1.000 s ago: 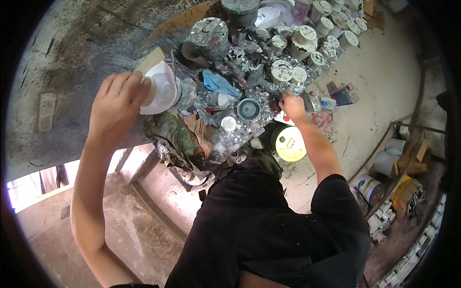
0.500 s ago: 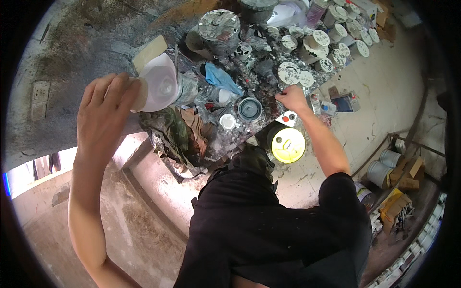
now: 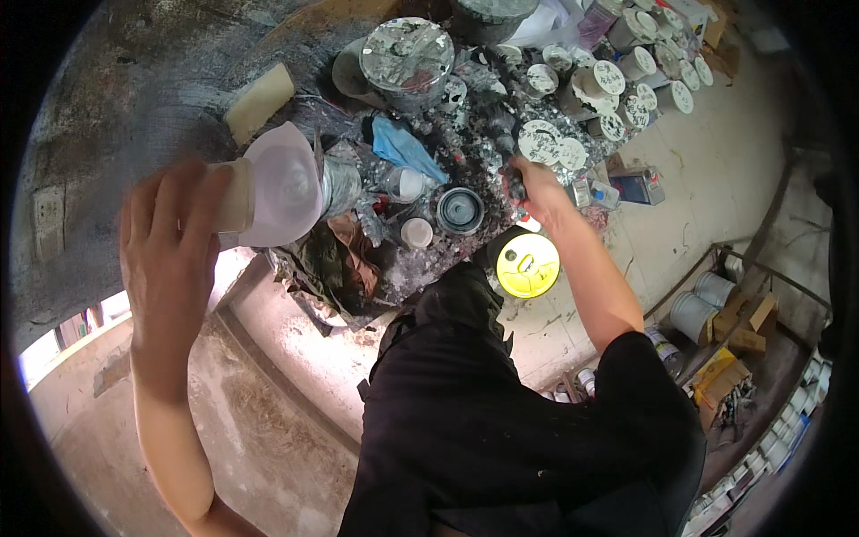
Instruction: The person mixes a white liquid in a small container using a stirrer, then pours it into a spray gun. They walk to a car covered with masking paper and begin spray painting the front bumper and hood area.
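My left hand [image 3: 170,233] is wrapped round a pale cup [image 3: 238,197], tilted with one end against a translucent white bowl [image 3: 284,183]. The bowl stands on its side beside a clear, paint-smeared container [image 3: 340,186]. My right hand [image 3: 540,188] is closed round a dark, handle-like thing [image 3: 515,183] at the table's front edge; its exact kind I cannot make out. Nearby are an open can of grey paint [image 3: 461,210], a small white cup [image 3: 417,233] and a blue cloth [image 3: 404,149].
Paint-crusted buckets [image 3: 407,58] stand at the back of the messy table. Several white-lidded tubs [image 3: 608,79] crowd its right side. A yellow-lidded can [image 3: 528,266] is below the front edge, and crumpled cloth [image 3: 327,259] hangs at the left.
My left hand, the pale cup and the bowl have moved left and a little down. My right hand has turned, and the dark handle now shows in its grip.
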### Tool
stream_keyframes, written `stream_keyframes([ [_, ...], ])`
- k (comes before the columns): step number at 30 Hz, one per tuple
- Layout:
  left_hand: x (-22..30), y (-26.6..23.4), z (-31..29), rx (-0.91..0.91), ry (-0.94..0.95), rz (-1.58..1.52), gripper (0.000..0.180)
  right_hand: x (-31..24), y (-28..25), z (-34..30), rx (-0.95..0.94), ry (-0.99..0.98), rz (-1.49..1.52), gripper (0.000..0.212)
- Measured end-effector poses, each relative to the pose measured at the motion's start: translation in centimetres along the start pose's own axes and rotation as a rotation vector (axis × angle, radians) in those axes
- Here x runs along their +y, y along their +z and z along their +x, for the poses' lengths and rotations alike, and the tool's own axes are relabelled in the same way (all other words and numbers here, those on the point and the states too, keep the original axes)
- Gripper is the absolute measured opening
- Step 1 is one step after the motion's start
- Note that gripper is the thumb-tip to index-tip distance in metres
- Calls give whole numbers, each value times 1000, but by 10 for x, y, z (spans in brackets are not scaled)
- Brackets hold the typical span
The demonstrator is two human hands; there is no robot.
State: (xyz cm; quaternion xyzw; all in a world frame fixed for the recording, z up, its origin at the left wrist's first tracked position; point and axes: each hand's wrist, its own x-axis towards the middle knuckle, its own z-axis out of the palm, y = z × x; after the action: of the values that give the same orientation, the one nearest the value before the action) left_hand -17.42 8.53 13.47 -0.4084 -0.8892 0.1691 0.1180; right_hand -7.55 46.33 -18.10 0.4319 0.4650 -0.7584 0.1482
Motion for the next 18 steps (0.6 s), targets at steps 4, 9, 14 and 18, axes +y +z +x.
stream_keyframes([
  [4,9,4,-1,24,25,-63,64,38,-15,1,-29,-160,-136,24],
  [9,19,7,-2,28,30,-101,67,85,-31,42,-124,-208,29,23],
  [14,26,2,-1,41,43,-112,68,105,-43,49,-202,-336,-415,25],
  [18,30,1,-1,33,24,-92,66,105,-47,48,-89,-394,-404,26],
])
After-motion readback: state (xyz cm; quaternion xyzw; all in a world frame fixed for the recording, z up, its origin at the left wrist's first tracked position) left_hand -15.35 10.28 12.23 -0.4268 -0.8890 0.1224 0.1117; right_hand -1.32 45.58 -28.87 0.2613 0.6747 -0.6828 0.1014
